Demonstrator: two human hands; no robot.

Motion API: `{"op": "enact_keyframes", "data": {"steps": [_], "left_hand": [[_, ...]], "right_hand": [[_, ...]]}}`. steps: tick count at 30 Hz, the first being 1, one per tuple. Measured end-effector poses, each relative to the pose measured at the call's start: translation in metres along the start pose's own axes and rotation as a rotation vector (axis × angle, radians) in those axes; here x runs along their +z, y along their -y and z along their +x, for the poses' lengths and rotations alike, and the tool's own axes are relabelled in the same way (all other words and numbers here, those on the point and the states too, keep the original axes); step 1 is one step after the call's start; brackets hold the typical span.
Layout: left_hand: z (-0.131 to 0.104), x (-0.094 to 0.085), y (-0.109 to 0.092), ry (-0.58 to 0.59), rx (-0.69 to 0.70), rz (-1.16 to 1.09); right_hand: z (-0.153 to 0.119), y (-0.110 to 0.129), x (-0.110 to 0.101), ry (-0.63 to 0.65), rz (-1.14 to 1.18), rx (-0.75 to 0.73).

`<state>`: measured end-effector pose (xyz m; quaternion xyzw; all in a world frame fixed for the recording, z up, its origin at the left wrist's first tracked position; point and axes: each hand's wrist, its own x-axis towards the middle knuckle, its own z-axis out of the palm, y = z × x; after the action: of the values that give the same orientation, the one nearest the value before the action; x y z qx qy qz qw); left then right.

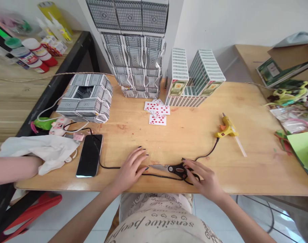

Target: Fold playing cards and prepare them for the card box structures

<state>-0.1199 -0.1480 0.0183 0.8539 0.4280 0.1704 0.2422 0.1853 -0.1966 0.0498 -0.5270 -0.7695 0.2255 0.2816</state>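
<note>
In the head view, we are resting our left hand [130, 168] on the wooden table [186, 135], its fingers released and spreading, with nothing in their grasp. A black cable [110, 167] is passing by this hand and running on toward the scissors. Our right hand [206, 177] is touching the black handles of the scissors [179, 169]; its fingers are bending over them, but we cannot tell whether they are clenching or only resting. The scissors are lying near the table's front edge, between our hands, their blades pointing toward our left fingertips.

Right of the middle, a yellow glue gun [227, 128] is lying with a clear stick [241, 145] poking out. Beyond our hands, red-suited playing cards [157, 113] are overlapping in a loose pile. Behind them, a tall grey-patterned card structure [140, 60] is standing upright, with a green-and-white card structure [191, 81] standing just beside it on the right. On the left, a grey card box [85, 98] with a square opening is sitting beyond a dark phone [89, 156]. White cloth [46, 150] is lying left of the phone, and another person's arm [14, 170] is reaching in by it.
</note>
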Motion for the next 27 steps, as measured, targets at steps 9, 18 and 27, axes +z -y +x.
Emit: {"op": "enact_keyframes", "data": {"steps": [9,18,27], "left_hand": [[0.0,-0.001,0.005,-0.002,0.031,0.029],[0.007,-0.007,0.006,-0.027,0.08,0.098],[0.046,-0.024,0.025,0.018,0.272,0.281]], "right_hand": [[0.01,0.001,-0.017,0.144,0.047,0.19],[0.021,0.011,0.006,0.298,-0.505,-0.253],[0.009,0.0,-0.007,0.378,-0.496,-0.404]]}}
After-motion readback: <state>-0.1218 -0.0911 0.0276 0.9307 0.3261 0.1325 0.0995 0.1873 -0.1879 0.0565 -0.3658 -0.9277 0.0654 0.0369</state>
